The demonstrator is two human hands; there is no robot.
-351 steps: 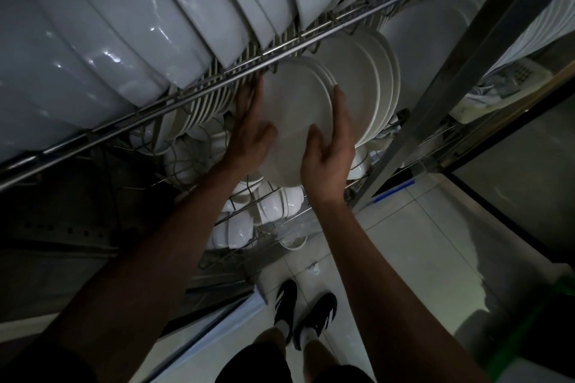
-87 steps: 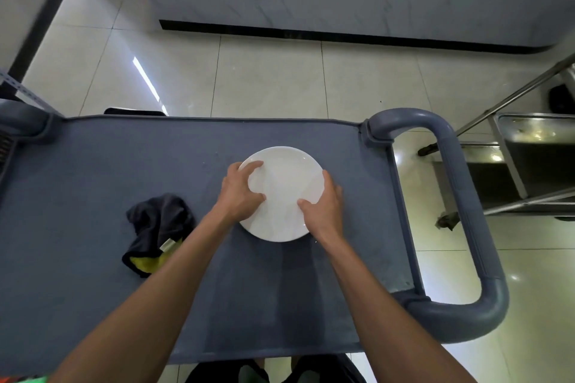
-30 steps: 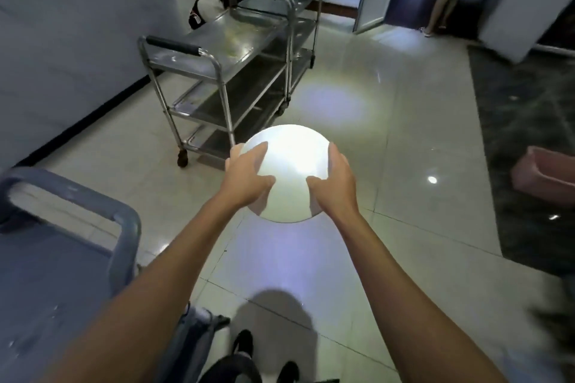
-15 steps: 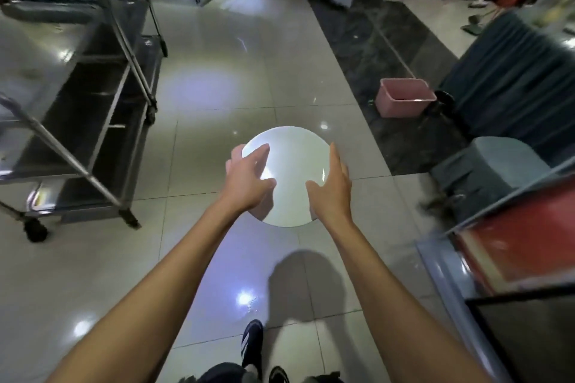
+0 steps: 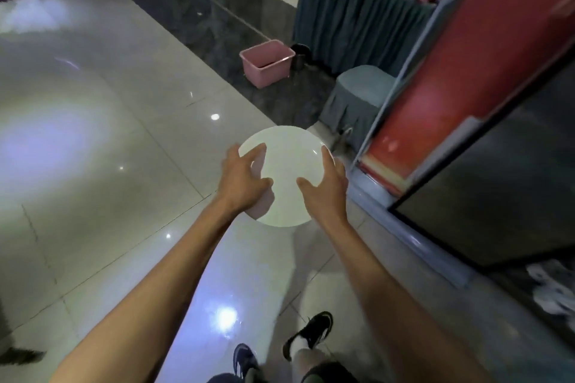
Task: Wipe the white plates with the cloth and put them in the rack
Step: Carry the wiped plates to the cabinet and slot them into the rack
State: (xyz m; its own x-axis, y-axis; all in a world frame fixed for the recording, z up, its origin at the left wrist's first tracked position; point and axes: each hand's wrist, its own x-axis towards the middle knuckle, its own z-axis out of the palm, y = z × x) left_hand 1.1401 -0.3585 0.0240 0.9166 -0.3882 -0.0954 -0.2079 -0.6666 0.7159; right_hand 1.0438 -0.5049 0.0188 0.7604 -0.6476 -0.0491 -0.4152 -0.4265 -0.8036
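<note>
white plate [image 5: 287, 176] up in the air over the glossy tiled floor [image 5: 102, 140], left hand [image 5: 244, 182] and right hand [image 5: 325, 188] gripping its edges, thumbs on top. dark marble strip [image 5: 217, 25] beyond, pink tub [image 5: 267, 63] on it, draped stool [image 5: 357, 96] and skirted surface [image 5: 357, 12] behind. red panel [image 5: 466, 71] to the right.

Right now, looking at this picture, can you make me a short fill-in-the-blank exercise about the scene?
1. The plate is held by ____ hands.
2. The tub on the floor is ____ in colour.
3. The left hand and right hand grip the plate at its ____.

Missing words: two; pink; rim
</note>
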